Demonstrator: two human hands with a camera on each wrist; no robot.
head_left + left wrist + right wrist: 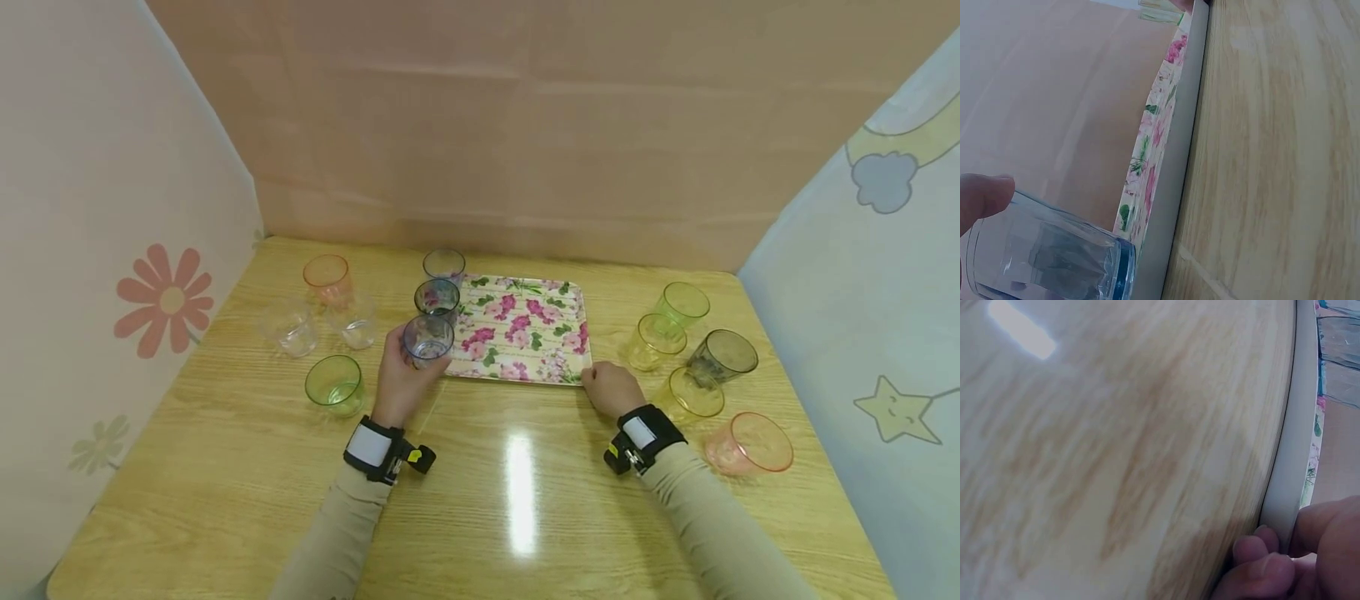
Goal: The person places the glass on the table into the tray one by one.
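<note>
A person sits at a wooden table point(225, 467) ringed with tinted plastic cups. Well to the left of the left fingers stand two clear cups point(294, 329), an orange cup point(327, 279) behind them, and a green cup point(335, 384) just beside the wrist.

The left hand point(397, 379) grips a blue-tinted cup point(428, 340), fingers and thumb curled round its lower wall; the cup sits above the fingertips, at the near left corner of the floral tray point(558, 367). In the left wrist view the thumb point(982, 197) presses on the cup's side point(1047, 256), with the tray's pale rim point(1175, 187) just beyond it; whether the cup touches the tray cannot be told. Beyond these fingers, two more blue-tinted cups line the tray's left edge: one point(437, 299) close behind the held cup, the other point(444, 267) farther back.

The right hand point(611, 389) rests at the tray's near right corner. In the right wrist view its fingertips point(1260, 553) curl against the underside of the white rim point(1288, 469) while the thumb lies over the top edge, pinching the tray's corner.

To the right of the right fingers stand two yellow-green cups point(656, 342), a lighter green cup point(682, 304) behind, a smoke-grey cup point(722, 357), a yellow cup point(696, 393) and, nearest the right sleeve, a pink cup point(750, 444).
</note>
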